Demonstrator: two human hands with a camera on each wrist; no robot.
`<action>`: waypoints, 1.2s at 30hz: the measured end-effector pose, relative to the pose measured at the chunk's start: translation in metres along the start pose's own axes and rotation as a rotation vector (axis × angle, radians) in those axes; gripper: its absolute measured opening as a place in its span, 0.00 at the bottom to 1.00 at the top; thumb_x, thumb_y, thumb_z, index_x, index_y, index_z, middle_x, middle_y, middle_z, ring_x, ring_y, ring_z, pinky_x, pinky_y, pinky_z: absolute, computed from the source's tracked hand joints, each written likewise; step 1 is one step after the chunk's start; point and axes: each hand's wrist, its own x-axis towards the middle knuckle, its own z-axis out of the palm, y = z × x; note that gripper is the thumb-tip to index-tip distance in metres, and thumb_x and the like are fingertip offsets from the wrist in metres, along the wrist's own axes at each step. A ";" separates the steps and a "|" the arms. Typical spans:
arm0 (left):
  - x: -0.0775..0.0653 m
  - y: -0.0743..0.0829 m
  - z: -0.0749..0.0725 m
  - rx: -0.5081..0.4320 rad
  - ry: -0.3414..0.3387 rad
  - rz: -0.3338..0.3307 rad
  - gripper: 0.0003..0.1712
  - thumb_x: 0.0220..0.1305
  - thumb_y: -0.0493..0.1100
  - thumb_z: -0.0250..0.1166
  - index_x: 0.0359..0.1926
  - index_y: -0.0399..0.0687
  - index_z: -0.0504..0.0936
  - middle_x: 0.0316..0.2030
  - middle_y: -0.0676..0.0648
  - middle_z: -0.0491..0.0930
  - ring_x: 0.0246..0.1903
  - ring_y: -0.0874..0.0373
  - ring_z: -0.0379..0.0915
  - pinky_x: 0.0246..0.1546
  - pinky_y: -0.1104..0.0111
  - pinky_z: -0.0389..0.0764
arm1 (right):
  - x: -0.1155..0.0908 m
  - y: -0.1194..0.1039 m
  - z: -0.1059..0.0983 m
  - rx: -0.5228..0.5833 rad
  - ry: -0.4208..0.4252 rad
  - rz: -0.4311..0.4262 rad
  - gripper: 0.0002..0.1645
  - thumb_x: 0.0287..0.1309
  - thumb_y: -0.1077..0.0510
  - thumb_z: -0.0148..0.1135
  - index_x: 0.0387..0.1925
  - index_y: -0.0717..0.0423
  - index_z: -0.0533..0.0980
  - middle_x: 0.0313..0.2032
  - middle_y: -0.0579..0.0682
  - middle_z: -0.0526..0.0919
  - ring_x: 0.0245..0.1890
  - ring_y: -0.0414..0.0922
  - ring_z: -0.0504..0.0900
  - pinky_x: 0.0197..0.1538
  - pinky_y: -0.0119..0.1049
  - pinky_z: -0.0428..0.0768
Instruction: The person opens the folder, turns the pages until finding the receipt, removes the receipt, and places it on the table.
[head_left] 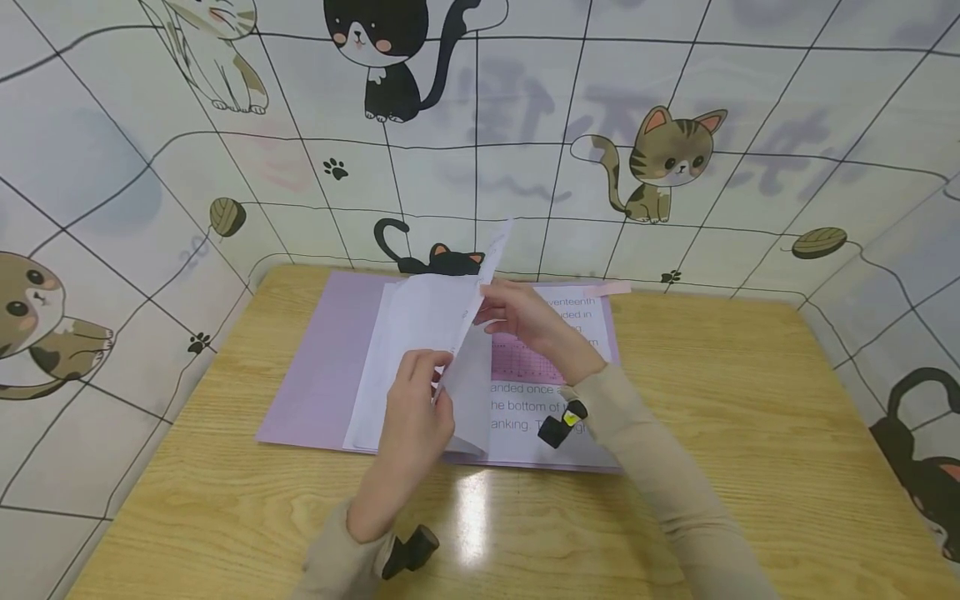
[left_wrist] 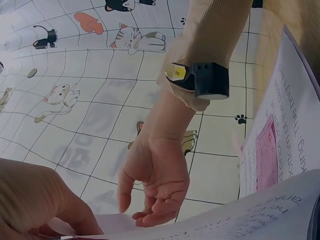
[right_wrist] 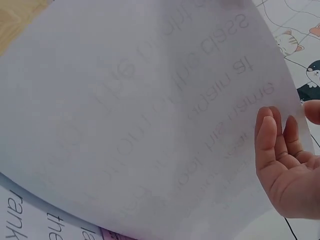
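Note:
An open book (head_left: pixel 551 454) with lilac covers lies on the table, and one white page (head_left: pixel 491 250) stands raised above it. My left hand (head_left: pixel 416 408) is at the near part of this page, thumb and fingers pinching its edge. Farther up, my right hand (head_left: pixel 528 321) reaches over the right-hand side, fingertips at the page's edge. In the left wrist view the right hand (left_wrist: pixel 160 175) has loosely bent fingers, thumb apart from them. The right wrist view is mostly filled by the page (right_wrist: pixel 135 110), its print showing through reversed.
The book lies on a wood-grain table (head_left: pixel 750 400). Behind and beside it hang sheets (head_left: pixel 525 167) printed with cats and a grid. A pink tab (head_left: pixel 611 288) sticks out at the book's top right. Both sleeves carry small black wrist cameras (head_left: pixel 411 552).

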 end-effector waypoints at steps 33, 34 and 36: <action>-0.023 -0.091 -0.031 0.142 -0.001 -0.105 0.23 0.36 0.15 0.53 0.40 0.23 0.74 0.31 0.34 0.75 0.26 0.48 0.70 0.24 0.61 0.75 | -0.015 0.019 -0.052 -0.067 0.110 0.111 0.09 0.65 0.56 0.49 0.33 0.57 0.71 0.32 0.48 0.79 0.35 0.44 0.79 0.54 0.46 0.74; -0.024 -0.093 -0.031 0.146 -0.011 -0.116 0.23 0.36 0.15 0.53 0.40 0.23 0.74 0.31 0.34 0.75 0.26 0.47 0.70 0.24 0.61 0.75 | -0.016 0.020 -0.053 -0.067 0.117 0.113 0.08 0.65 0.56 0.49 0.34 0.57 0.71 0.32 0.48 0.79 0.35 0.43 0.79 0.54 0.45 0.74; -0.026 -0.097 -0.031 0.155 -0.029 -0.138 0.22 0.37 0.16 0.53 0.40 0.22 0.74 0.31 0.34 0.75 0.27 0.47 0.70 0.24 0.60 0.75 | -0.018 0.021 -0.057 -0.064 0.126 0.116 0.08 0.66 0.56 0.49 0.35 0.57 0.70 0.33 0.48 0.79 0.36 0.43 0.79 0.53 0.43 0.75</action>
